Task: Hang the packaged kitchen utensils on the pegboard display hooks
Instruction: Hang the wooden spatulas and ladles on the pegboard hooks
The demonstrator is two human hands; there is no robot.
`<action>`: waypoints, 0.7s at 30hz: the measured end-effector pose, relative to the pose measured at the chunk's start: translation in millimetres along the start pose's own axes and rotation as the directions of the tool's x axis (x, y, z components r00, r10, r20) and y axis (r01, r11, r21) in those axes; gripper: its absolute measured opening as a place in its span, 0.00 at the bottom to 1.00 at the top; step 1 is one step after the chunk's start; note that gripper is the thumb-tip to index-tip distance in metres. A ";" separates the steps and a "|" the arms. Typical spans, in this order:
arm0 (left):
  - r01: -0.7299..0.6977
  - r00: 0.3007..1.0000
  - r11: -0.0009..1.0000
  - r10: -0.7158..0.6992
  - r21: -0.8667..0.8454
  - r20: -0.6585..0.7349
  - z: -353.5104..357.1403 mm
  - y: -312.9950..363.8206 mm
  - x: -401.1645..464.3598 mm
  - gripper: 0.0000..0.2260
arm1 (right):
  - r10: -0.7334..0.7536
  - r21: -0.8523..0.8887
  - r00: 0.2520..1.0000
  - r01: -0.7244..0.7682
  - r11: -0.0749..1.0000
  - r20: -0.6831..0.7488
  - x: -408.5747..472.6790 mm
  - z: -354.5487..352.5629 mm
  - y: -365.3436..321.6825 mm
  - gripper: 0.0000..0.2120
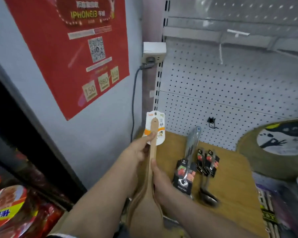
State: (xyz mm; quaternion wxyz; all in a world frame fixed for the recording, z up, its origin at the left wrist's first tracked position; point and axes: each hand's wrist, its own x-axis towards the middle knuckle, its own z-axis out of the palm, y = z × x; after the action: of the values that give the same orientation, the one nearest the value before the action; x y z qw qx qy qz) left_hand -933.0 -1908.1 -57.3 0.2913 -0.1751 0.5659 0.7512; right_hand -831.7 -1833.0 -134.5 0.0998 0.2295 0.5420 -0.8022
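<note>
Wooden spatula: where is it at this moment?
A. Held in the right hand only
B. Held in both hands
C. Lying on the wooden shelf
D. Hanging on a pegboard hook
B: the left hand pinches the wooden spatula near its card label, the right hand grips lower down.

Head view, forward and down

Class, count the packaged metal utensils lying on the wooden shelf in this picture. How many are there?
3: one large utensil on the left and two smaller ladles beside it, right. Others may be hidden.
</note>
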 end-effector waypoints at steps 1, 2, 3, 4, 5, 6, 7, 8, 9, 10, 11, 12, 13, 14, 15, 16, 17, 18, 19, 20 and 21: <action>0.018 1.000 1.000 -0.018 0.016 0.019 -1.4 5.6 12.0 0.14 | 0.000 0.015 1.000 0.000 1.000 -0.008 4.6 3.4 -4.4 0.22; 0.037 0.999 0.999 -0.038 0.026 0.032 -1.8 9.6 23.0 0.13 | 0.002 0.026 1.000 -0.001 1.000 -0.025 9.6 7.9 -7.2 0.21; 0.057 0.997 0.998 -0.058 0.034 0.050 -1.5 12.3 32.6 0.12 | 0.005 0.031 0.999 -0.003 1.000 -0.042 13.7 11.5 -9.3 0.20; 0.078 0.995 0.996 -0.081 0.046 0.066 -0.8 14.0 41.5 0.11 | 0.016 0.040 0.998 -0.014 0.999 -0.064 16.0 15.6 -12.1 0.20; 0.099 0.992 0.993 -0.103 0.059 0.075 0.8 14.9 49.4 0.11 | 0.029 0.054 0.995 -0.024 0.998 -0.092 19.4 17.5 -13.6 0.20; 0.119 0.989 0.990 -0.124 0.072 0.077 2.2 15.2 56.7 0.12 | 0.035 0.067 0.991 -0.027 0.997 -0.126 21.6 19.4 -15.4 0.20; 0.136 0.987 0.987 -0.142 0.082 0.075 3.3 14.2 64.9 0.13 | 0.039 0.077 0.989 -0.028 0.997 -0.141 25.4 19.7 -16.1 0.20; 0.152 0.984 0.985 -0.159 0.087 0.076 4.2 13.6 72.6 0.13 | 0.045 0.086 0.987 -0.032 0.996 -0.156 29.6 19.7 -16.8 0.21; 0.161 0.983 0.982 -0.169 0.095 0.075 5.1 12.8 80.5 0.14 | 0.061 0.093 0.984 -0.045 0.995 -0.168 34.0 19.5 -18.2 0.21; 0.167 0.982 0.981 -0.175 0.102 0.071 5.9 12.3 87.8 0.15 | 0.078 0.110 0.980 -0.059 0.992 -0.185 37.7 20.2 -19.8 0.22; 0.175 0.981 0.979 -0.183 0.106 0.071 6.7 11.2 95.5 0.17 | 0.100 0.112 0.976 -0.080 0.991 -0.191 41.4 19.5 -22.2 0.22; 0.187 0.978 0.977 -0.195 0.104 0.069 7.5 10.0 102.2 0.18 | 0.116 0.118 0.973 -0.094 0.989 -0.200 44.1 19.6 -25.0 0.24; 0.201 0.976 0.975 -0.207 0.097 0.061 8.3 9.1 107.6 0.19 | 0.140 0.110 0.969 -0.119 0.987 -0.205 48.2 17.9 -26.9 0.25; 0.214 0.974 0.972 -0.219 0.093 0.050 9.5 8.7 112.2 0.18 | 0.161 0.113 0.963 -0.139 0.984 -0.216 52.0 16.0 -27.9 0.26; 0.225 0.972 0.970 -0.230 0.091 0.044 10.6 8.2 116.2 0.18 | 0.188 0.115 0.956 -0.166 0.979 -0.226 56.1 13.6 -28.5 0.26; 0.235 0.970 0.968 -0.240 0.087 0.042 11.4 7.5 120.2 0.17 | 0.210 0.121 0.947 -0.185 0.975 -0.243 58.0 12.6 -30.8 0.25; 0.244 0.968 0.966 -0.248 0.089 0.040 12.2 5.9 124.8 0.17 | 0.231 0.124 0.939 -0.205 0.971 -0.255 61.3 10.6 -31.9 0.25; 0.250 0.967 0.964 -0.254 0.093 0.036 12.8 4.7 127.7 0.18 | 0.249 0.127 0.933 -0.222 0.967 -0.261 64.0 8.9 -32.6 0.25; 0.252 0.966 0.963 -0.256 0.094 0.030 13.1 3.7 130.4 0.18 | 0.262 0.125 0.927 -0.236 0.964 -0.270 66.5 7.3 -34.0 0.25; 0.253 0.966 0.963 -0.256 0.091 0.028 13.2 2.9 132.0 0.19 | 0.274 0.123 0.921 -0.249 0.961 -0.276 67.4 6.6 -36.0 0.24; 0.256 0.966 0.963 -0.259 0.085 0.022 13.0 2.1 133.8 0.18 | 0.286 0.121 0.915 -0.262 0.957 -0.283 69.4 5.4 -37.2 0.24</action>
State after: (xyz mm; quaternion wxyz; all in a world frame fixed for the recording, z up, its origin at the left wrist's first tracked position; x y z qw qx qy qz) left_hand -1036.4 -1864.1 -131.1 0.4023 -0.2230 0.5636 0.6861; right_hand -909.1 -1817.2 -135.3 0.1195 0.4251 0.4806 -0.7576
